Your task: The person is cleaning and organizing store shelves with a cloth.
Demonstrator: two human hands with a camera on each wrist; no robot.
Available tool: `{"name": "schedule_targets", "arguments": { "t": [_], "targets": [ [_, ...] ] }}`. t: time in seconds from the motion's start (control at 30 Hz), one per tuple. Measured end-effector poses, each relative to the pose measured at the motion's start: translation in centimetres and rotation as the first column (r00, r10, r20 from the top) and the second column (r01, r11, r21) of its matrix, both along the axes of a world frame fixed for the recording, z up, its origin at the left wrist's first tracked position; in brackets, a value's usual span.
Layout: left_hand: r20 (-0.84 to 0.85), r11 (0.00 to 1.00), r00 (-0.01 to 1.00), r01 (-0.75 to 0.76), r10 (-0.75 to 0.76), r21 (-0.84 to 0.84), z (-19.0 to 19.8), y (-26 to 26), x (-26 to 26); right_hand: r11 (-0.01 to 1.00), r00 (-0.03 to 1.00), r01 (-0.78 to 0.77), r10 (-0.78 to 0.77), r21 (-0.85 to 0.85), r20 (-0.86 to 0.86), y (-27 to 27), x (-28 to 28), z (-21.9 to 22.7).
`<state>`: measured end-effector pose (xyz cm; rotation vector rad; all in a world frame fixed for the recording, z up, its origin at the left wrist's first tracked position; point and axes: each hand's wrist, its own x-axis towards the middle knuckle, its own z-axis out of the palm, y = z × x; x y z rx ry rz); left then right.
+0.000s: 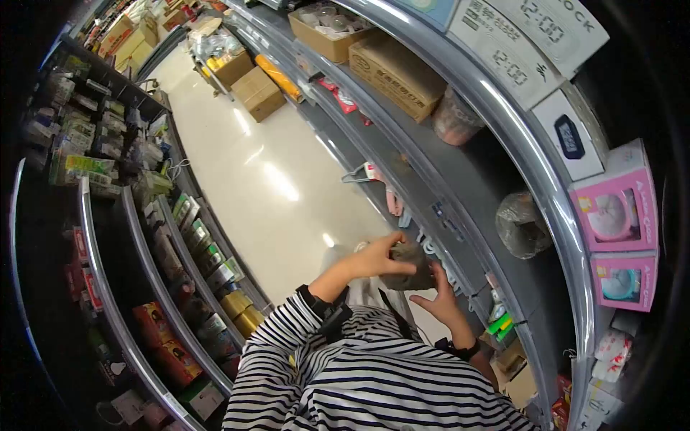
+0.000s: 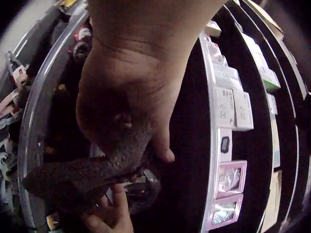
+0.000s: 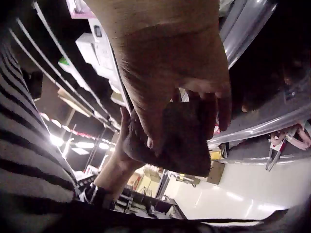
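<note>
A grey-brown, fuzzy folded cloth (image 1: 408,266) is held up in front of the striped shirt, beside the shelves on the right. My left hand (image 1: 375,258) grips it, with thumb and fingers spread around one side. In the left wrist view, the cloth (image 2: 73,177) hangs below the left palm (image 2: 131,92). My right hand (image 1: 444,305) is at the cloth's other side, its fingers spread and fairly straight, fingertips right at the edge. From the right wrist, the right thumb and fingers (image 3: 214,114) overlap the dark cloth (image 3: 180,141); part of its surface is hidden behind them.
Right-hand shelves carry clock boxes (image 1: 503,54), pink boxes (image 1: 614,215), a cardboard carton (image 1: 397,75) and a clear plastic bag (image 1: 523,226). Packaged goods line the left shelves (image 1: 136,266). Pale floor (image 1: 266,179) runs between, with a cardboard box (image 1: 257,93) farther along the aisle.
</note>
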<state>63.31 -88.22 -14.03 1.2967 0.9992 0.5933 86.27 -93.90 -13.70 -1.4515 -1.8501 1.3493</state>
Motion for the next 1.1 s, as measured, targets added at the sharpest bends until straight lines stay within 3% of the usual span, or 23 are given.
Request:
{"name": "schedule_targets", "arguments": {
  "t": [0.03,0.1,0.17,0.3,0.37,0.4,0.43,0.5,0.53,0.57,0.63,0.77,0.83,0.87,0.9,0.93,0.97,1.03,1.1],
  "targets": [
    [-0.014,1.000,1.000,-0.004,0.004,-0.004,-0.1,-0.5,-0.1,1.000,1.000,-0.004,0.004,-0.004,-0.014,0.0,-0.2,-1.2],
    [0.248,1.000,0.969,0.017,-0.012,-0.021,-0.1,-0.5,-1.1,0.946,0.925,0.167,-0.248,-0.280,-0.288,-0.1,-0.7,-4.2],
    [0.257,0.999,0.966,-0.033,0.026,0.021,-1.1,-0.8,-1.6,0.949,0.936,0.176,-0.244,-0.263,-0.253,0.1,-1.2,-4.5],
    [0.425,0.989,0.901,-0.029,0.089,-0.145,-0.2,0.1,-5.7,0.953,0.921,0.173,-0.246,-0.249,-0.303,0.7,-4.6,-3.5],
    [0.478,0.992,0.878,0.035,0.029,-0.123,0.2,0.7,-8.1,0.971,0.978,0.135,-0.163,-0.198,-0.130,1.0,-6.2,-4.4],
    [0.419,0.999,0.907,0.041,-0.035,-0.006,0.4,1.3,-9.5,0.978,0.983,0.115,-0.138,-0.171,-0.125,1.2,-7.3,-5.0],
    [0.426,0.999,0.904,0.050,-0.044,-0.002,0.1,1.9,-11.0,0.978,0.982,0.125,-0.146,-0.166,-0.118,1.8,-8.5,-4.7],
    [0.384,0.998,0.923,-0.051,0.034,0.035,-1.4,2.9,-14.5,0.900,0.951,0.201,-0.274,-0.386,-0.146,3.1,-11.8,-4.3],
    [0.390,0.992,0.913,-0.126,0.120,-0.009,-1.9,3.5,-16.5,0.865,0.892,0.287,-0.398,-0.411,-0.215,3.5,-13.9,-4.1],
    [0.396,0.992,0.911,-0.123,0.117,-0.010,-1.9,4.0,-18.8,0.864,0.892,0.292,-0.401,-0.409,-0.210,4.0,-15.7,-3.9],
    [0.179,0.944,0.960,-0.253,0.217,0.213,-1.8,5.0,-23.7,0.825,0.659,0.247,-0.528,-0.509,-0.535,5.7,-19.3,-3.4],
    [0.130,0.890,0.931,-0.365,0.342,0.274,-0.6,5.7,-29.3,0.875,0.731,0.166,-0.419,-0.455,-0.539,8.0,-25.0,-3.4],
    [0.159,0.824,0.871,-0.491,0.464,0.283,-0.2,6.7,-31.4,0.898,0.758,0.118,-0.357,-0.425,-0.545,9.7,-27.3,-2.5],
    [0.295,0.860,0.838,-0.503,0.460,0.085,-0.3,7.2,-32.4,0.902,0.740,0.155,-0.377,-0.403,-0.557,10.5,-28.2,-2.4],
    [0.291,0.866,0.844,-0.493,0.451,0.085,-0.3,7.8,-33.4,0.903,0.720,0.194,-0.397,-0.384,-0.569,11.3,-29.0,-2.1],
    [0.510,0.866,0.728,-0.495,0.459,-0.072,0.0,8.4,-34.4,0.899,0.712,0.203,-0.408,-0.388,-0.571,12.5,-29.8,-1.5],
    [0.686,0.862,0.554,-0.453,0.471,-0.226,0.1,9.1,-35.3,0.878,0.627,0.239,-0.466,-0.414,-0.625,13.8,-30.4,-0.4],
    [0.663,0.835,0.547,-0.499,0.511,-0.232,-1.2,10.8,-37.2,0.826,0.433,0.298,-0.563,-0.477,-0.704,15.9,-31.2,1.5],
    [0.334,0.785,0.719,-0.607,0.609,-0.125,-1.5,12.9,-38.8,0.810,0.392,0.322,-0.585,-0.490,-0.710,17.7,-32.1,2.9]
  ]
}}
